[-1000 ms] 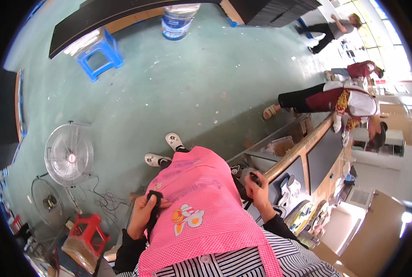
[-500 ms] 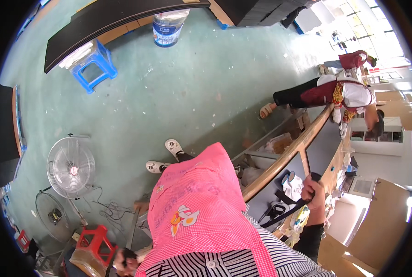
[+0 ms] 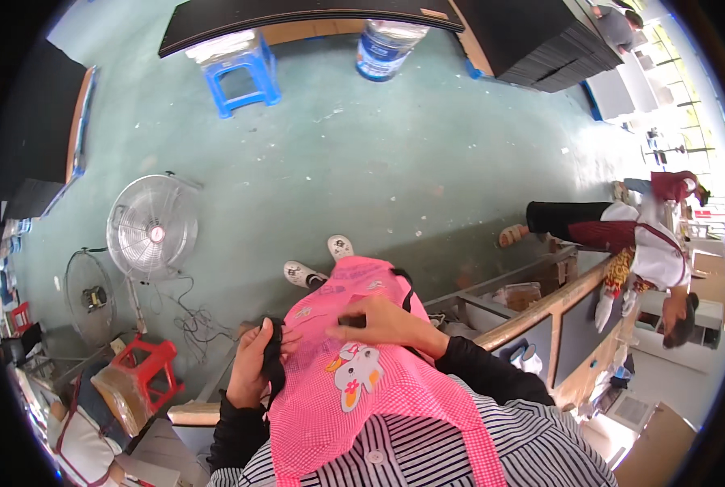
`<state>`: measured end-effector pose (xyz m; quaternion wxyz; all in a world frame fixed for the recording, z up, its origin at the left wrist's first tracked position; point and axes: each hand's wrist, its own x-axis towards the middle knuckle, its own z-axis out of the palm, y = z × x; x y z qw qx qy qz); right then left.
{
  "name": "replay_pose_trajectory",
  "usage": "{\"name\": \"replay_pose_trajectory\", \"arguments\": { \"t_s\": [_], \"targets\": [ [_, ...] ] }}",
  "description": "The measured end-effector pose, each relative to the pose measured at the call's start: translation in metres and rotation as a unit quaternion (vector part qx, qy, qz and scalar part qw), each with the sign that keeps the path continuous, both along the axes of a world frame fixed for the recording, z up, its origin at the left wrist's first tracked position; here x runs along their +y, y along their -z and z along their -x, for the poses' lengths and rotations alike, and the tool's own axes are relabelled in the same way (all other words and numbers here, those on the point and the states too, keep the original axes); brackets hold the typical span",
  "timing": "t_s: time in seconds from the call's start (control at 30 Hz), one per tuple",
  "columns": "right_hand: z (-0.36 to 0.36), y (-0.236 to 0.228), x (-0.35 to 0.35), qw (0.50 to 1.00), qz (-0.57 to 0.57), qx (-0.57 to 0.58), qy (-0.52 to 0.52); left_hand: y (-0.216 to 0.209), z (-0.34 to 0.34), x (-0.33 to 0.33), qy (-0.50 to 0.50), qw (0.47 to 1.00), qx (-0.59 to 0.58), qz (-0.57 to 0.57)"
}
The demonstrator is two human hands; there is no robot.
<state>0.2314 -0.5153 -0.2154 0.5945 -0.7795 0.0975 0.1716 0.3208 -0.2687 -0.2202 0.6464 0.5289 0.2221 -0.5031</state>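
One strap [image 3: 274, 357] sits in the left hand [image 3: 250, 363], between thumb and fingers. Its long axis runs lengthwise toward the wearer's body, with the tail hanging just below that hand. The left hand is therefore the nearer of the two. The right hand [image 3: 391, 326] lies to the strap's right, apart from it, fingertips directed leftward across the gap.

Strap: black, flat, narrow, slack, bunched at the grip. Left hand: partly closed, strap retained. Right hand: half curled, palm down over the apron [image 3: 314, 390]; from where I stand, I cannot tell whether its fingers pinch anything.

Apron: pink, finely checked, faint purple print toward the hem, wrinkled between the hands. A rabbit patch [image 3: 357, 378] is located just below the right hand. A second black piece [image 3: 403, 276] shows at the apron's edge, beyond the right hand; its connection to the strap cannot be determined.

Outward from the left hand: a red stool [image 3: 147, 369] to its left, a large fan [image 3: 153, 231] further up and left. Outward from the right hand: a bench [image 3: 533, 316] to its right, with a co-worker [image 3: 602, 231] at the far end.
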Motion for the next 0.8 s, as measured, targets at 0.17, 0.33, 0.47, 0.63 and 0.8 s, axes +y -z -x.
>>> {"name": "replay_pose_trajectory", "arguments": {
  "t_s": [0.17,0.33,0.47,0.63,0.8],
  "targets": [
    [0.002,-0.027,0.015,0.985,0.074,0.08,-0.134,-0.009,0.003,-0.013,0.041,0.998,0.005,0.053],
    [0.008,-0.013,0.003,0.966,-0.214,0.099,-0.109,-0.015,0.022,-0.012,0.103,0.99,-0.011,0.1],
    [0.02,0.006,0.005,0.982,-0.165,0.034,-0.087,-0.015,0.029,-0.008,0.127,0.986,-0.02,0.11],
    [0.027,-0.001,0.028,0.996,-0.085,-0.019,0.015,-0.018,0.033,-0.009,0.164,0.981,-0.016,0.097],
    [0.03,-0.008,0.036,0.995,-0.004,-0.088,-0.052,-0.011,0.035,-0.001,0.095,0.991,-0.002,0.094]
  ]
}}
